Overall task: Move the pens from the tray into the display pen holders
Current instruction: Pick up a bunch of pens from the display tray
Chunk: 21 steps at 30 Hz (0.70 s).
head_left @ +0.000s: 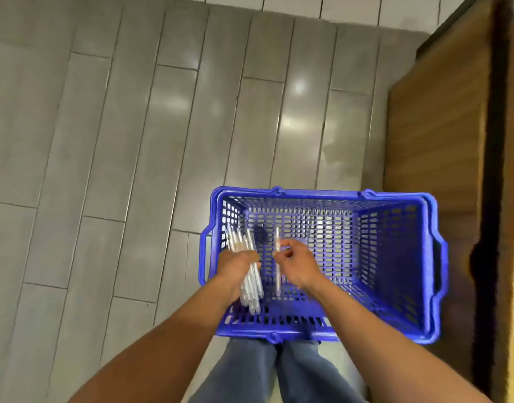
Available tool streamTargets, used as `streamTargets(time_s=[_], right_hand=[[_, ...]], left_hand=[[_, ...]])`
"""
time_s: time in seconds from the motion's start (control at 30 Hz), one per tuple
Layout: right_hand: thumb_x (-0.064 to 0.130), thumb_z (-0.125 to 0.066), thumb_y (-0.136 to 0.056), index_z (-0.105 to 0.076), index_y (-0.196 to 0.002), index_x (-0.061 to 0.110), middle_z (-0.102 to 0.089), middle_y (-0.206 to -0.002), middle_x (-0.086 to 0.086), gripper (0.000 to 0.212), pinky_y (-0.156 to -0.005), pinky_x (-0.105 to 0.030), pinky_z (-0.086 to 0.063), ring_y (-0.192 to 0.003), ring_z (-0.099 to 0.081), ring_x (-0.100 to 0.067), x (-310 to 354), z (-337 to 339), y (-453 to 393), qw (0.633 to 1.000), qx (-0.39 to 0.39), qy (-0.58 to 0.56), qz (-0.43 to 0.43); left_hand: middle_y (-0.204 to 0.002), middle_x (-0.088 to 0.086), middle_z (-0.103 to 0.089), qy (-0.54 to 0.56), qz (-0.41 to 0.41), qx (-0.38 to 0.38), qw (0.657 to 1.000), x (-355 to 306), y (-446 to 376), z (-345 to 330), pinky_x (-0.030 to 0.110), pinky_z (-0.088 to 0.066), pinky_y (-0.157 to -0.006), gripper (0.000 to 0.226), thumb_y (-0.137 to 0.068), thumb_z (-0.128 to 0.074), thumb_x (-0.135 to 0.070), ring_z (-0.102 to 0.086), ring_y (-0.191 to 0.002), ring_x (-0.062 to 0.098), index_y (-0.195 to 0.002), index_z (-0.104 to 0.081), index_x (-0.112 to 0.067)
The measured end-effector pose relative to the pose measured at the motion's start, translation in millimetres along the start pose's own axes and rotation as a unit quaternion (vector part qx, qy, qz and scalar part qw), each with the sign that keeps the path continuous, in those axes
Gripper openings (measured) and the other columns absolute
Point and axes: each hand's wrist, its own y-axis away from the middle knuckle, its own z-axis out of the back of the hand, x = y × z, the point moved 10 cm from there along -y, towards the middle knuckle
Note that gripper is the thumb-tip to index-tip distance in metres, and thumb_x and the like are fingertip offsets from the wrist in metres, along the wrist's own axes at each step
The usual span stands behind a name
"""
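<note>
my jeans (267,370) show at the bottom, knees just behind the near rim of the blue basket (395,289) on the grey tiled floor (104,141). over the basket's left end, my left hand (235,267) is clenched round a bundle of clear pens (251,282), their ends fanning toward the far left corner. just beside it, my right hand (296,263) pinches a single pen (277,242) between thumb and fingertips, held lengthwise above the mesh bottom. a wooden panel (433,126) stands past the basket's right side.
</note>
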Motion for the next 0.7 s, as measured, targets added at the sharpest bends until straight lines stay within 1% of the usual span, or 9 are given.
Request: streamTargets(time_s=[0.07, 0.17, 0.23, 0.3, 0.4, 0.47, 0.53, 0.6, 0.7], right_hand=[[0.019, -0.059, -0.095, -0.056, -0.122, 0.014, -0.060, -0.084, -0.008, 0.027, -0.062, -0.027, -0.044, -0.068, -0.053, -0.019, -31, -23, -53, 1.000, 0.015, 0.008, -0.007], [0.021, -0.061, -0.095, -0.055, -0.126, 0.018, -0.060, -0.084, -0.002, 0.032, -0.056, -0.022, -0.044, -0.065, -0.053, -0.013, -68, -46, -120, 1.000, 0.012, 0.016, -0.012], [0.015, -0.061, -0.093, -0.056, -0.126, 0.014, -0.058, -0.080, 0.001, 0.033, -0.052, -0.017, -0.041, -0.061, -0.051, -0.009, -83, -56, -154, 1.000, -0.006, 0.021, -0.004], [0.011, -0.061, -0.091, -0.058, -0.124, 0.011, -0.059, -0.079, -0.001, 0.033, -0.060, -0.023, -0.044, -0.066, -0.054, -0.014, -92, -64, -180, 0.999, -0.016, 0.033, 0.004], [0.007, -0.063, -0.089, -0.059, -0.120, 0.009, -0.066, -0.087, -0.010, 0.032, -0.067, -0.026, -0.046, -0.076, -0.056, -0.017, -102, -69, -205, 0.999, -0.027, 0.035, 0.011], [-0.002, -0.062, -0.086, -0.060, -0.118, 0.005, -0.065, -0.082, -0.010, 0.033, -0.054, -0.013, -0.041, -0.067, -0.055, -0.010, -105, -69, -214, 0.999, -0.040, 0.012, 0.016], [-0.010, -0.062, -0.083, -0.059, -0.116, 0.002, -0.057, -0.068, -0.003, 0.036, -0.047, -0.006, -0.036, -0.055, -0.051, -0.002, -108, -69, -219, 0.999, -0.043, -0.020, 0.016], [-0.009, -0.064, -0.083, -0.057, -0.117, 0.007, -0.053, -0.063, 0.002, 0.038, -0.047, -0.009, -0.039, -0.054, -0.050, -0.006, -111, -71, -221, 0.999, -0.033, -0.027, 0.014], [-0.005, -0.069, -0.083, -0.057, -0.122, 0.011, -0.056, -0.067, 0.005, 0.043, -0.060, -0.021, -0.049, -0.063, -0.055, -0.011, -114, -69, -220, 0.999, -0.021, -0.043, 0.012]], left_hand=[[-0.120, 0.012, -0.055, -0.029, -0.007, -0.013, 0.999, 11, -55, -20, 0.033, -0.046, -0.087, 0.075, -0.079, -0.076, -0.012, -0.056, -0.108, 0.029, -0.142, -0.038, 0.002], [-0.101, 0.003, -0.059, -0.087, -0.022, -0.027, 0.996, 20, -127, -48, 0.028, -0.047, -0.070, 0.057, -0.077, -0.077, -0.009, -0.057, -0.085, 0.020, -0.126, -0.049, -0.004], [-0.106, 0.012, -0.066, -0.155, -0.030, -0.060, 0.986, 21, -163, -55, 0.033, -0.054, -0.071, 0.042, -0.077, -0.075, -0.011, -0.063, -0.088, 0.027, -0.114, -0.056, -0.002], [-0.110, 0.017, -0.068, -0.224, -0.045, -0.093, 0.969, 19, -190, -60, 0.039, -0.057, -0.076, 0.032, -0.079, -0.070, -0.013, -0.066, -0.093, 0.034, -0.108, -0.061, -0.002], [-0.118, 0.016, -0.066, -0.266, -0.062, -0.124, 0.954, 19, -218, -67, 0.040, -0.056, -0.084, 0.043, -0.080, -0.065, -0.013, -0.065, -0.105, 0.037, -0.122, -0.057, -0.007], [-0.120, 0.016, -0.065, -0.277, -0.073, -0.131, 0.949, 18, -229, -70, 0.038, -0.054, -0.083, 0.051, -0.081, -0.064, -0.014, -0.063, -0.107, 0.036, -0.131, -0.051, -0.012], [-0.122, 0.014, -0.064, -0.289, -0.087, -0.130, 0.944, 16, -235, -72, 0.031, -0.052, -0.075, 0.060, -0.083, -0.065, -0.015, -0.064, -0.103, 0.032, -0.140, -0.045, -0.014], [-0.125, 0.012, -0.064, -0.305, -0.095, -0.134, 0.938, 13, -236, -71, 0.026, -0.051, -0.064, 0.072, -0.084, -0.067, -0.017, -0.063, -0.092, 0.024, -0.149, -0.036, -0.017], [-0.118, 0.010, -0.065, -0.337, -0.102, -0.136, 0.926, 11, -234, -72, 0.024, -0.046, -0.055, 0.077, -0.083, -0.071, -0.022, -0.058, -0.074, 0.019, -0.149, -0.033, -0.014]])
